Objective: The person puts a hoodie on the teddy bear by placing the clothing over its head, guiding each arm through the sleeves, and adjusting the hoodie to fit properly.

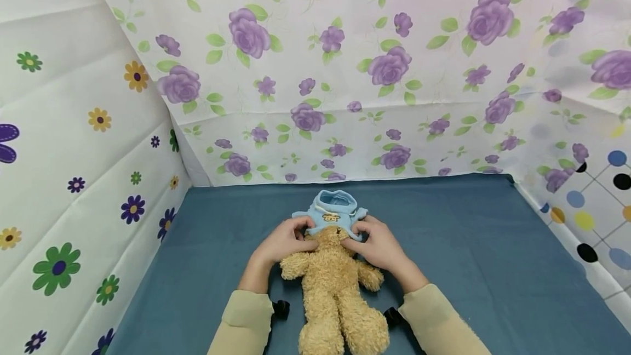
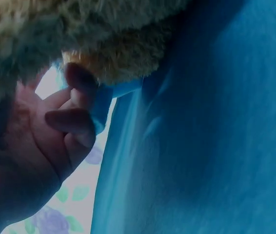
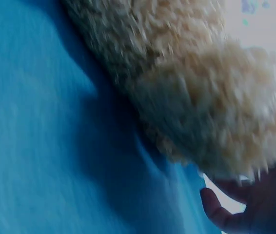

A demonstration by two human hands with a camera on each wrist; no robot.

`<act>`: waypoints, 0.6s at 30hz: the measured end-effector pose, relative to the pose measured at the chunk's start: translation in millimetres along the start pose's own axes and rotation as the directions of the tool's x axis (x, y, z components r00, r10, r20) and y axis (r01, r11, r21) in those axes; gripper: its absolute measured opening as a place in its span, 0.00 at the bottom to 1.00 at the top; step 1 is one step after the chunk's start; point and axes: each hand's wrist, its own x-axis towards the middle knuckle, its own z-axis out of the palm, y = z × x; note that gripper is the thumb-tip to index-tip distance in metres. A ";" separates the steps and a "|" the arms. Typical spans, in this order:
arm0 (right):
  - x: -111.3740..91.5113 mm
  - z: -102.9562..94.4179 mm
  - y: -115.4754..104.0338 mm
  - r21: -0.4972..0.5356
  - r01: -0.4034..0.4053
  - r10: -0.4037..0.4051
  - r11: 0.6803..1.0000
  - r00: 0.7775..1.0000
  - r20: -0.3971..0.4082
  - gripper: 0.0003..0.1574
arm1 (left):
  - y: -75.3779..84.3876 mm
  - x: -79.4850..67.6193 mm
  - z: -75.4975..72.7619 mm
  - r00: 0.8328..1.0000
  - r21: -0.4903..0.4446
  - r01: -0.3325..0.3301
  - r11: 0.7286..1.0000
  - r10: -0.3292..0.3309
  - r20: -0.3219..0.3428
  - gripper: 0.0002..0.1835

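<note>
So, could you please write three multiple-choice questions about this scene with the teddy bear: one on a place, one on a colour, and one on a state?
1. Where does the teddy bear lie?
A. on the blue cloth surface
B. on a wooden shelf
C. in a basket

2. What colour is the small garment?
A. red
B. light blue
C. black

3. What are the left hand and right hand doing?
A. resting apart from the bear
B. both gripping the garment at the bear's head
C. only one touches it

Answers: 1 A, blue cloth lies all around the bear. 2 B, it is pale blue. 3 B, fingers of both hands curl on its hem.
</note>
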 end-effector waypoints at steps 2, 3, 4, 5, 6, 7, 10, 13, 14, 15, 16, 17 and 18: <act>-0.8 1.8 -6.2 -0.018 -0.005 0.004 1.000 1.000 -0.019 0.30 | 2.7 0.7 2.5 1.000 0.004 -0.010 1.000 0.010 -0.015 0.07; -1.1 2.7 -8.5 -0.025 -0.009 0.009 1.000 1.000 -0.024 0.31 | 3.6 1.3 3.7 1.000 0.008 -0.014 1.000 0.014 -0.019 0.09; -1.4 3.9 -10.8 -0.031 -0.014 0.013 0.999 1.000 -0.027 0.32 | 4.3 1.6 4.6 1.000 0.015 -0.013 1.000 0.014 -0.020 0.11; -2.0 4.6 -13.4 -0.034 -0.021 0.020 0.999 0.999 -0.029 0.33 | 5.3 1.8 5.4 1.000 0.028 -0.010 1.000 0.011 -0.021 0.12; -2.7 5.6 -15.4 -0.036 -0.030 0.028 0.999 0.999 -0.030 0.34 | 6.1 2.0 5.9 1.000 0.044 -0.008 0.999 0.009 -0.021 0.13; -3.3 7.0 -16.7 -0.045 -0.036 0.035 0.998 0.999 -0.035 0.34 | 6.5 2.2 6.3 1.000 0.057 -0.007 0.998 0.008 -0.018 0.14; -4.4 10.8 -18.7 -0.084 -0.039 0.035 0.996 0.998 -0.045 0.33 | 6.8 2.5 5.9 1.000 0.085 -0.005 0.996 0.005 -0.004 0.15; -3.1 10.3 -15.3 -0.112 -0.007 0.004 0.994 1.000 -0.028 0.30 | 5.9 1.7 2.9 1.000 0.089 -0.015 0.996 0.013 0.023 0.13; -1.9 8.9 -12.4 -0.100 0.010 -0.011 0.995 1.000 -0.011 0.28 | 4.9 0.9 1.1 0.999 0.085 -0.016 0.996 0.013 0.032 0.12; -0.8 6.9 -8.5 -0.078 0.025 -0.024 0.997 1.000 0.012 0.26 | 3.7 -0.4 -1.0 0.999 0.078 -0.015 0.997 0.011 0.044 0.09; 0.1 3.9 -4.7 -0.049 0.039 -0.037 0.998 0.999 0.036 0.25 | 2.1 -1.7 -3.1 0.998 0.073 -0.010 0.997 0.006 0.056 0.05; 0.7 1.1 -0.1 -0.019 0.051 -0.050 0.999 0.997 0.061 0.23 | 0.5 -3.1 -5.3 0.998 0.064 -0.004 0.998 0.000 0.068 0.04; 1.3 -1.7 4.6 0.013 0.062 -0.063 0.998 0.994 0.085 0.20 | -1.5 -4.3 -7.3 0.997 0.053 0.003 0.999 -0.007 0.079 0.07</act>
